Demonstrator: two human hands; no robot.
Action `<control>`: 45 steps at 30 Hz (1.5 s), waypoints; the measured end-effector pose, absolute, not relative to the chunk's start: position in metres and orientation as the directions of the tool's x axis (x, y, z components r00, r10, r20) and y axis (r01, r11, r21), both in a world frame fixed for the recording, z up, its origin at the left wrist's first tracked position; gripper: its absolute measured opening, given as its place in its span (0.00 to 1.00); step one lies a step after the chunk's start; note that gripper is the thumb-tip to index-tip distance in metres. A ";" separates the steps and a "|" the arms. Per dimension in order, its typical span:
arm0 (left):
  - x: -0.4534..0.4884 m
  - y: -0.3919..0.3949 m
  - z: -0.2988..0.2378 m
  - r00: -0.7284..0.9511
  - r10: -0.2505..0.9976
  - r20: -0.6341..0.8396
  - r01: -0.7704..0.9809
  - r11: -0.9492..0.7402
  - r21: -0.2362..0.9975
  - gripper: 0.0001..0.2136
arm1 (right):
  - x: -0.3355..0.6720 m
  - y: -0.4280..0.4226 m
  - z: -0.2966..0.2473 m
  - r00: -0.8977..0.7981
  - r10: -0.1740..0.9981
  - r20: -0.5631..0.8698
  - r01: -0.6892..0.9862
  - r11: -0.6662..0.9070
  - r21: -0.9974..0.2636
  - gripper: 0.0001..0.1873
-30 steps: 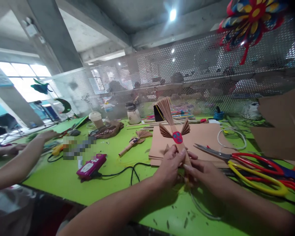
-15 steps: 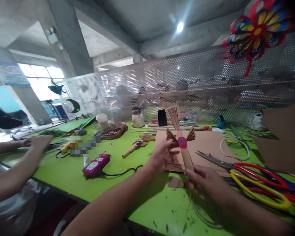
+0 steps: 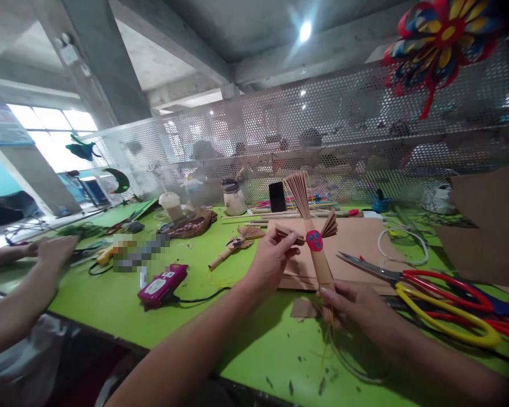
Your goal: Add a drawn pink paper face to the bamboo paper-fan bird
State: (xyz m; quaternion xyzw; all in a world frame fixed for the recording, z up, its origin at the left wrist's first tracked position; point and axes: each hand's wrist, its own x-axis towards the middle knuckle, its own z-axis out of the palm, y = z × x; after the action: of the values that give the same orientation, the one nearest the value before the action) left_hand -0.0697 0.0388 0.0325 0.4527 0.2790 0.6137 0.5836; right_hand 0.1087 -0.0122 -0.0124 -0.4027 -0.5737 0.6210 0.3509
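A brown paper figure (image 3: 320,265) with a rolled body, pleated fans at top and sides, and a red disc with blue marks stands tilted before me. My right hand (image 3: 343,302) is closed round its lower end, where thin yellow string hangs. With thumb and fingers, my left hand (image 3: 275,254) pinches the left pleated fan. Behind it lie brown paper sheets (image 3: 356,237). A scrap of brown paper (image 3: 304,308) is below my hands. To the right rest scissors (image 3: 444,299) with red and yellow handles, blades partly open. Another pleated paper figure (image 3: 233,249) lies to the left.
A purple power strip (image 3: 163,285) with a black cord sits on the green table (image 3: 182,333). Further back are a lidded jar (image 3: 234,199), a phone (image 3: 277,196) and a plastic cup (image 3: 172,204). A co-worker's arms (image 3: 29,282) reach in at left. A perforated metal screen (image 3: 343,118) stands behind.
My left hand has gone from loosely spread beside the figure to pinching its left fan, which now points more sideways. My right hand keeps its hold. The view has shifted slightly.
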 end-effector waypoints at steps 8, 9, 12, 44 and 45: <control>-0.055 0.030 0.026 0.033 0.981 0.191 -0.517 -0.147 0.843 0.11 | 0.106 -0.013 -0.013 -0.402 0.914 -0.061 -0.085 -0.104 -0.991 0.24; -0.054 0.029 0.027 0.033 0.982 0.184 -0.521 -0.140 0.842 0.11 | 0.105 -0.013 -0.013 -0.400 0.915 -0.057 -0.089 -0.100 -0.991 0.24; -0.054 0.030 0.029 0.050 0.984 0.169 -0.533 -0.116 0.838 0.13 | 0.104 -0.012 -0.014 -0.387 0.921 -0.045 -0.100 -0.090 -0.991 0.24; -0.047 0.021 0.018 0.037 0.989 0.145 -0.434 -0.115 0.894 0.10 | 0.101 -0.016 -0.017 -0.392 0.920 -0.025 -0.083 -0.063 -0.995 0.23; -0.046 0.021 0.018 0.037 0.990 0.137 -0.439 -0.107 0.892 0.10 | 0.100 -0.016 -0.018 -0.390 0.920 -0.032 -0.078 -0.068 -0.995 0.23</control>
State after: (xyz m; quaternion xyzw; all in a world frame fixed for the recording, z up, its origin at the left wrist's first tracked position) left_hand -0.0459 0.0207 0.0181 0.4223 0.3263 0.6124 0.5832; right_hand 0.1004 -0.0157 -0.0184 -0.3808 -0.5529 0.6237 0.4003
